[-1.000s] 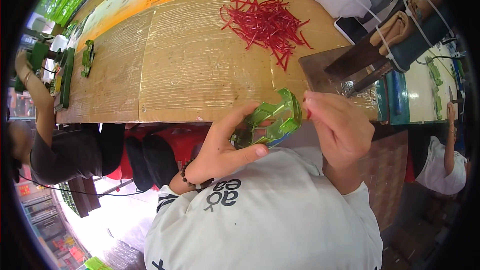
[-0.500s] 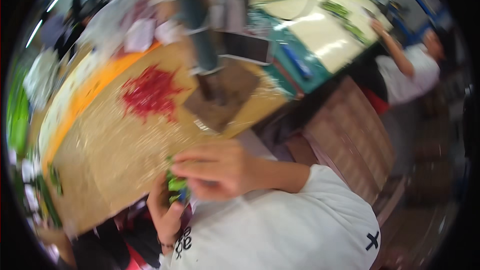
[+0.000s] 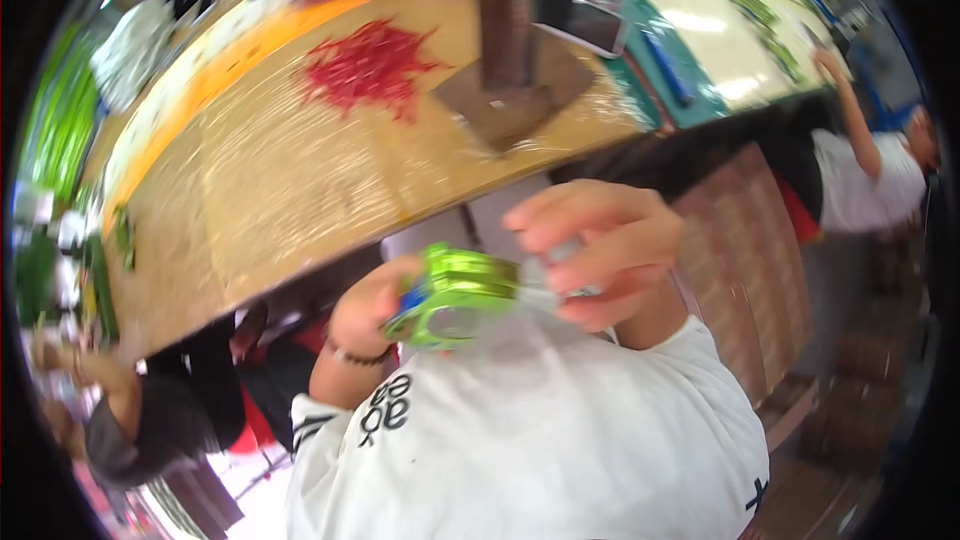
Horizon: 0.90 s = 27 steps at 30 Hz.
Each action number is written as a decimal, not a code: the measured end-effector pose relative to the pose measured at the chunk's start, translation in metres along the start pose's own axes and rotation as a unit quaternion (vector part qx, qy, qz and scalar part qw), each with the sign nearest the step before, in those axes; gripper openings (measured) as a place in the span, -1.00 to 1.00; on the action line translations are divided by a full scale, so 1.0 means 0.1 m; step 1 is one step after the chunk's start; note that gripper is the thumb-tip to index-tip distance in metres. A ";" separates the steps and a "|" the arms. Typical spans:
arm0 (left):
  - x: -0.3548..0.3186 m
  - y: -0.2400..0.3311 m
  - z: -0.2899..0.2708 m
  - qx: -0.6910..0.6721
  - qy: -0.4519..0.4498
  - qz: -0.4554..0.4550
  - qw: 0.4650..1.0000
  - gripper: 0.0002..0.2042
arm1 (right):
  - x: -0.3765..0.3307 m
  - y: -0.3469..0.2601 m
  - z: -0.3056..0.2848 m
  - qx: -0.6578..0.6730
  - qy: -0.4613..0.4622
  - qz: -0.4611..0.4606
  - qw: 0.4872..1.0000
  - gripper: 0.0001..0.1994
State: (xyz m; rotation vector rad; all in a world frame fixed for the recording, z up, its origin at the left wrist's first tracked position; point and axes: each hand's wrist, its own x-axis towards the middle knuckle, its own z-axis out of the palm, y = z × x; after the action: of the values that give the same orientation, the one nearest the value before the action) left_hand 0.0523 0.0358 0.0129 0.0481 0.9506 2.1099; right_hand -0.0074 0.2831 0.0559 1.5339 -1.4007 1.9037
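In front of my chest my left hand [image 3: 372, 305] is closed around a bright green, shiny object [image 3: 462, 292], rounded like a tape roll with a pale round middle. A small blue part shows beside my left fingers. To the right, my right hand [image 3: 610, 250] is raised with its fingers curled. Something greyish shows among those fingers, too smeared to name. A faint pale streak lies between the green object and my right fingers. Both hands hover off the near edge of the wooden-topped table [image 3: 290, 210]. A dark beaded bracelet [image 3: 357, 355] circles my left wrist.
A heap of red strands [image 3: 370, 70] lies on the film-covered table, beside a post on a brown base [image 3: 515, 100]. Long green stalks [image 3: 60, 120] and a plastic bag [image 3: 130, 50] are at the far left. Cardboard [image 3: 745, 260] is at right. Co-workers sit on both sides.
Both hands have moved right and the green object has come into fuller view. My right hand has drawn away from it. The view has shifted, so the table sits higher in the picture.
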 end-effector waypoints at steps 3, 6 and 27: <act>0.19 -0.16 0.00 -0.150 -0.214 -0.036 0.965 -0.19 | -0.01 0.02 0.02 0.024 -0.034 0.015 0.999 -0.70; 0.21 -0.22 0.00 -0.060 -0.220 -0.035 0.973 -0.09 | -0.05 0.02 0.06 0.001 -0.034 0.030 0.999 -0.69; 0.31 -0.34 -0.12 -0.170 -0.301 -0.043 0.937 -0.13 | -0.03 0.17 0.02 0.095 -0.060 0.011 0.994 -0.70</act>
State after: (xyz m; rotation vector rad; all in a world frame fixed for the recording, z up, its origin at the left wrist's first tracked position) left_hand 0.0501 0.0628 -0.0261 0.4403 0.2156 1.9657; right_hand -0.0177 0.2747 0.0452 1.7536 -1.3209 2.0384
